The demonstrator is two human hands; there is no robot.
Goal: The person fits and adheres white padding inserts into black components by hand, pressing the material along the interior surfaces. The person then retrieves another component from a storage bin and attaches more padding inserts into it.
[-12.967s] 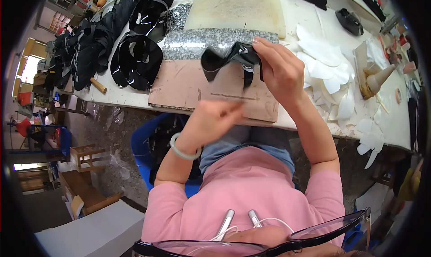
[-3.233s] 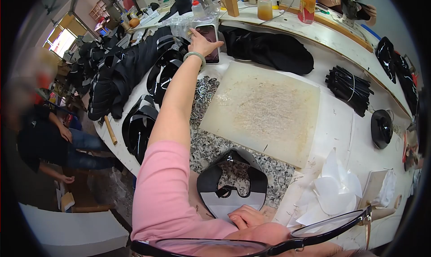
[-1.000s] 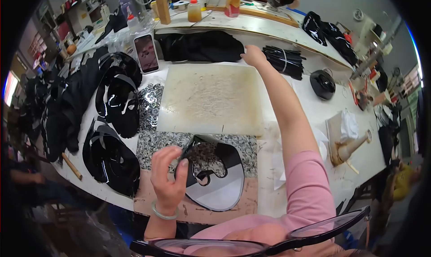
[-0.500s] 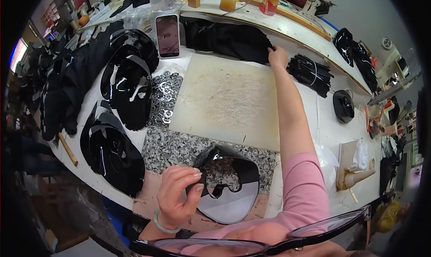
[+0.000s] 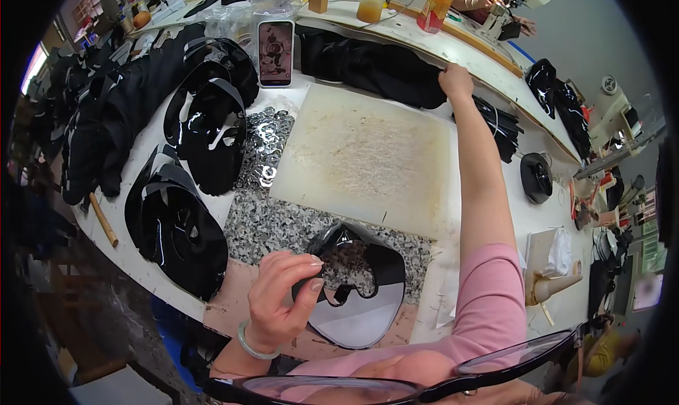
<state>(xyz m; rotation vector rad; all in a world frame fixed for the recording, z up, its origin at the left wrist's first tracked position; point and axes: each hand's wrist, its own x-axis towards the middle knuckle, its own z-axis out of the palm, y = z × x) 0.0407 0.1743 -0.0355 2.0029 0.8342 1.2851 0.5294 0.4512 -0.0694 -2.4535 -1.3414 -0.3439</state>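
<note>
My left hand, with a pale bangle at the wrist, is held over the left edge of a glossy black and grey curved piece; its fingers are bent, with a gap between thumb and fingertips. That piece has a cut-out in its middle and lies partly on a speckled stone slab, partly on a pinkish board. Farther off, my right hand is closed at the right end of a long black fabric bundle; its fingertips are partly hidden.
A pale cutting board lies mid-table. A phone stands behind metal rings. Glossy black pieces and a wooden stick are left; tied black strips and a cone tool are right. A co-worker's hand shows behind.
My left hand has come back from the phone to beside the curved piece. My right hand has moved from the piece to the fabric bundle's end. The phone's screen picture differs.
</note>
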